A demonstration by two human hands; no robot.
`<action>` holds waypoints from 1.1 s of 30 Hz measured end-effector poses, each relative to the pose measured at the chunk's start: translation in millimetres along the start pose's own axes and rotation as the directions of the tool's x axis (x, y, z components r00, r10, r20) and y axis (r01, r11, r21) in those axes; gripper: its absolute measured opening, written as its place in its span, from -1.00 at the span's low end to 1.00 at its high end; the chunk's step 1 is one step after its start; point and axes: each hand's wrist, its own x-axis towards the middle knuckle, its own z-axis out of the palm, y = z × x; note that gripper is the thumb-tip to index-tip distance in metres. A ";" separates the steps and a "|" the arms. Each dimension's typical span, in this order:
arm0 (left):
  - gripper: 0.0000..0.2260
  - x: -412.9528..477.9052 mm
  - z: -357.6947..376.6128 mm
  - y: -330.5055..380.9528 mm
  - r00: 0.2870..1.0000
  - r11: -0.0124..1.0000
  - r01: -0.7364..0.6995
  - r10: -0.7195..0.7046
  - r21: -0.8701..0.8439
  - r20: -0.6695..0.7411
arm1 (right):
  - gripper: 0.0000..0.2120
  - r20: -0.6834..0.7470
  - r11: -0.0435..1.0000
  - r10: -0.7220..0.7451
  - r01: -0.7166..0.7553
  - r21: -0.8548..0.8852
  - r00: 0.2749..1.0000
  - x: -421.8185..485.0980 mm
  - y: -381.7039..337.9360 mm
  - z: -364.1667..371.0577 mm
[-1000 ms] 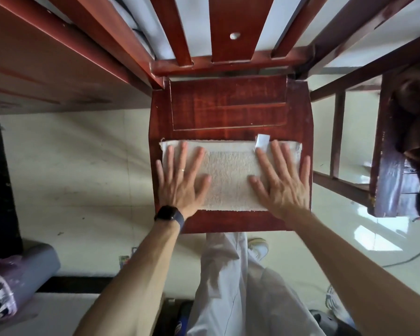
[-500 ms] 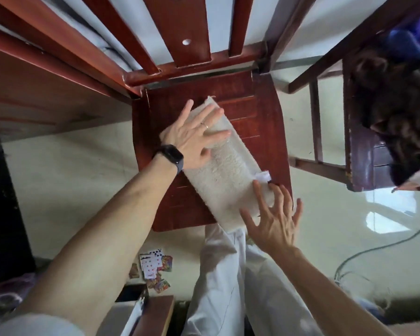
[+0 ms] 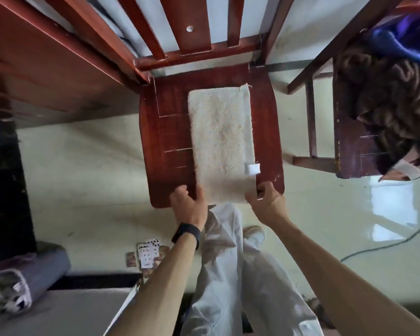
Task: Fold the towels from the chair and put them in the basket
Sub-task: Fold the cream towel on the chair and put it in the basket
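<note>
While the left hand (image 3: 189,204) and right hand (image 3: 264,200) pinch near corners of the towel (image 3: 221,141) at lower centre, an uneven lift could skew its layers

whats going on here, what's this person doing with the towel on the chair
A person is partway through folding a white towel on a red wooden chair. The towel lies as a long strip from the back of the seat to its front edge. The left hand and right hand each grip a near corner. No basket is in view.
</note>
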 end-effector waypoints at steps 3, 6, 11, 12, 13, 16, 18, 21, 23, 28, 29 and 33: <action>-0.72 -9.7 1.4 -20.8 0.992 0.998 0.062 -0.061 -0.006 0.109 | -0.70 0.019 0.992 0.098 -0.099 0.076 0.995 2.5 -3.7 3.8; -0.82 -11.7 -3.1 -27.6 0.984 0.998 0.068 -0.067 -0.003 0.167 | -0.76 0.062 0.963 0.176 -0.185 0.194 0.982 0.4 -0.1 6.8; -0.83 -16.0 -19.9 -32.8 0.928 0.953 0.204 -0.115 -0.225 0.354 | -0.80 0.106 0.869 0.172 -0.202 0.452 0.979 -15.9 10.6 5.1; -0.81 -20.6 -24.7 -31.9 0.915 0.932 0.246 -0.133 -0.268 0.380 | -0.79 0.121 0.848 0.169 -0.207 0.488 0.978 -23.0 11.1 3.2; -0.78 -25.9 -30.1 -30.7 0.910 0.915 0.273 -0.145 -0.296 0.389 | -0.78 0.123 0.843 0.167 -0.206 0.497 0.978 -31.4 11.5 1.1; -0.71 -44.4 -47.4 -25.6 0.908 0.887 0.295 -0.145 -0.354 0.393 | -0.71 0.108 0.846 0.184 -0.214 0.488 0.977 -59.7 12.8 -6.1; -0.69 -55.9 -58.9 -25.8 0.906 0.875 0.296 -0.131 -0.383 0.402 | -0.72 0.103 0.848 0.199 -0.224 0.480 0.975 -77.7 13.2 -10.5; -0.75 -73.6 -78.7 -21.5 0.894 0.888 0.273 -0.092 -0.369 0.439 | -0.79 0.088 0.857 0.189 -0.208 0.472 0.978 -102.3 8.1 -19.7; -0.83 -77.8 -90.3 -14.3 0.883 0.903 0.239 -0.048 -0.357 0.467 | -0.88 0.087 0.869 0.130 -0.156 0.470 0.988 -115.0 2.5 -25.9; -0.73 -45.7 -115.4 8.5 0.780 0.957 0.158 0.031 -0.245 0.625 | -0.79 0.131 0.960 -0.097 0.058 0.273 0.987 -116.2 -19.4 -51.6; -0.70 -35.8 -118.7 12.5 0.761 0.979 0.069 0.072 -0.190 0.645 | -0.72 0.141 0.976 -0.128 0.100 0.193 0.982 -111.9 -25.7 -58.0; -0.84 9.1 -119.8 42.2 0.761 0.935 -0.355 0.279 0.015 0.586 | -0.86 0.011 0.963 -0.266 0.265 0.039 0.964 -72.1 -54.7 -78.5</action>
